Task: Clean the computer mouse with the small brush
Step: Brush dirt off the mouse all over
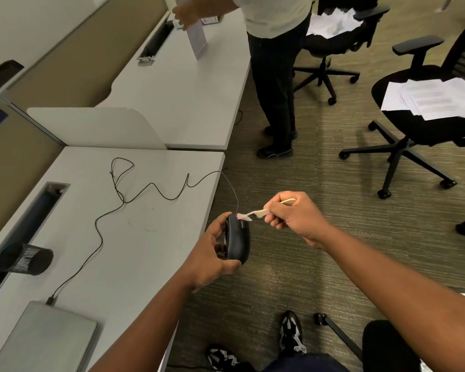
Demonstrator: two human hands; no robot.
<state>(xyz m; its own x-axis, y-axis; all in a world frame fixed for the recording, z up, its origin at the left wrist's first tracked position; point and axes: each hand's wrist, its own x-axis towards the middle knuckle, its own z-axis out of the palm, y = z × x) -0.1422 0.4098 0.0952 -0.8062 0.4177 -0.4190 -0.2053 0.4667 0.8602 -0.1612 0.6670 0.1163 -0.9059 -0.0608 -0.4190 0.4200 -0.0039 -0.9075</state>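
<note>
My left hand (212, 251) grips a black wired computer mouse (238, 241), held off the desk over the carpet just past the desk's right edge. My right hand (293, 214) pinches a small brush (255, 212) with a pale wooden handle. Its pinkish bristles touch the front top end of the mouse, near where the cable leaves it. The thin black mouse cable (145, 191) loops across the white desk (134, 237) down to a closed grey laptop (46, 342).
A black mesh pen cup (28, 260) lies on its side at the desk's left. Another person (274, 76) stands at the far desk handling paper. Two black office chairs (414, 124) with loose sheets stand on the carpet to the right. My shoes (291, 331) are below.
</note>
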